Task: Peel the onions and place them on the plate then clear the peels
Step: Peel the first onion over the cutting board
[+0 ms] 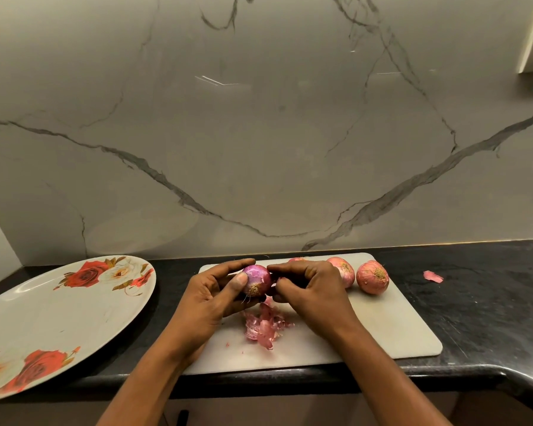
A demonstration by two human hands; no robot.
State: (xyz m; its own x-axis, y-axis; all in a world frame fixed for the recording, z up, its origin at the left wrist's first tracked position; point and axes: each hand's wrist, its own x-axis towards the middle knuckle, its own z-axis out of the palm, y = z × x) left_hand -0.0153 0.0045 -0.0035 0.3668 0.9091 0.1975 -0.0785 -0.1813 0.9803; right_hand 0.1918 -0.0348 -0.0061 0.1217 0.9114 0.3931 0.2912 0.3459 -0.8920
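One floral plate (43,318) sits at the left of the counter (490,309). The left hand (210,298) curls round one half-peeled onion (257,279) above the single white board (397,327). One heap of peels (263,325) lies below it. The right hand (310,292), fingers curled, pinches that onion's skin. Three unpeeled onions (373,276) rest behind, one mostly hidden. One loose peel (433,276) lies rightmost.

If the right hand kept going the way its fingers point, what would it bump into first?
Probably the shiny purple half-peeled onion gripped in the left hand; the right hand points left at it, fingers seemingly pinching its skin.
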